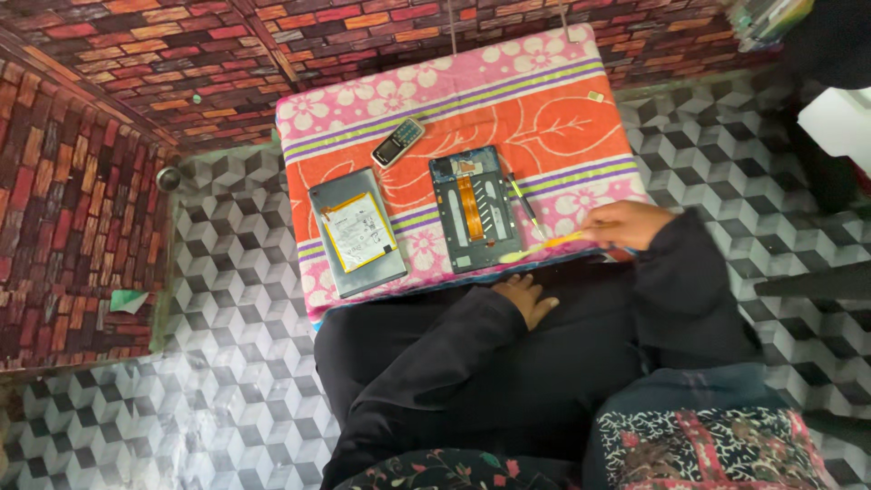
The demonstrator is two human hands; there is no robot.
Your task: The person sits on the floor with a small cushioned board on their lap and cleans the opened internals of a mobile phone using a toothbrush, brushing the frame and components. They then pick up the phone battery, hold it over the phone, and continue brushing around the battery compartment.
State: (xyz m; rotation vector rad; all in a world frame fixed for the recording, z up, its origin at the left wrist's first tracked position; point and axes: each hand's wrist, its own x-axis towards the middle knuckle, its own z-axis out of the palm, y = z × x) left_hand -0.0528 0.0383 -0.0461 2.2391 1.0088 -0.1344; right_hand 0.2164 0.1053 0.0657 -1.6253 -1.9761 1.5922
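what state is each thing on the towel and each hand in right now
tablet frame: opened, insides and orange ribbon cable facing up
tablet back panel: taken off, lying flat beside the frame
small phone: lying flat, tilted
yellow tool: held, tip at the frame's lower right corner
right hand: closed on the yellow tool
left hand: empty, resting on lap

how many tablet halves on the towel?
2. The tablet back cover lies at the left of the towel; the opened tablet frame lies mid-towel, beside the right hand. None seems hidden.
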